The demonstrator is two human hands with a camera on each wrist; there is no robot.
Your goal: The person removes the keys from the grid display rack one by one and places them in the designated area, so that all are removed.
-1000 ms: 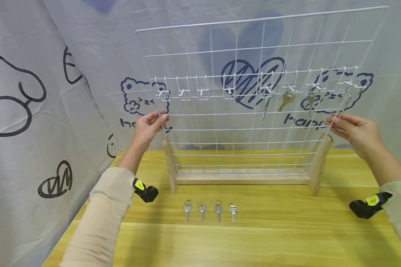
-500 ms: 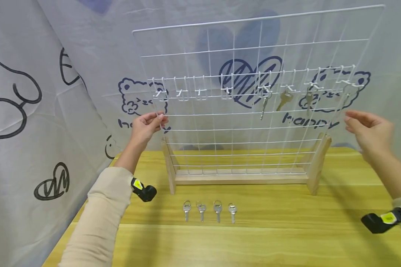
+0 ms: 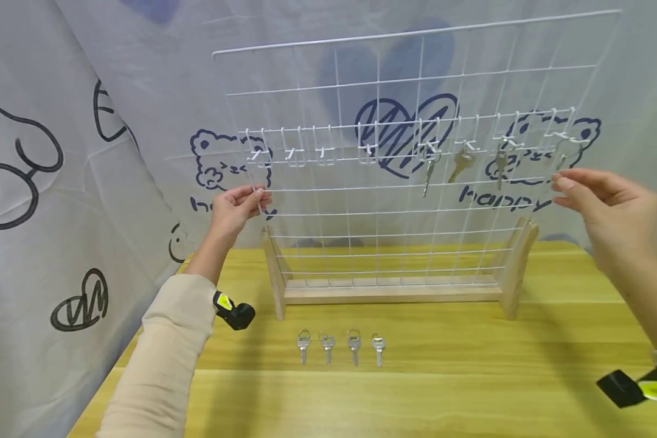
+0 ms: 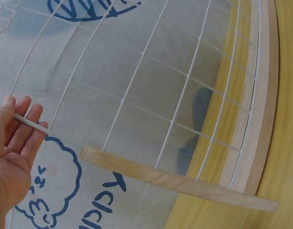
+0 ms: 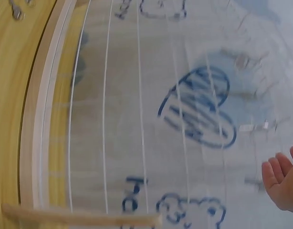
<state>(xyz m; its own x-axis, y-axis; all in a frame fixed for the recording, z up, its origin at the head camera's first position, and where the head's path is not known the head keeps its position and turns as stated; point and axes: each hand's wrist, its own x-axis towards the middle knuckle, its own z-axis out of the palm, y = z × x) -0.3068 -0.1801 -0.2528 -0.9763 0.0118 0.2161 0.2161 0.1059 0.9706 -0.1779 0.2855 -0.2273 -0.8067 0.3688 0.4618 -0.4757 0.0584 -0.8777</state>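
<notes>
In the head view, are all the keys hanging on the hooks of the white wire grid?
No, four keys lie in a row on the table, in front of the wooden stand.

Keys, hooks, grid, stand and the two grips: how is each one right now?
Loose keys: four, lying in a row on the table
Hanging keys: four, one on each right hook
Left hooks: four, no keys on them
Grid: standing up in the stand
Stand: resting on the table
Left grip: pinching the grid's left edge
Right grip: loosely curled near the grid's right edge, nothing visibly held
</notes>
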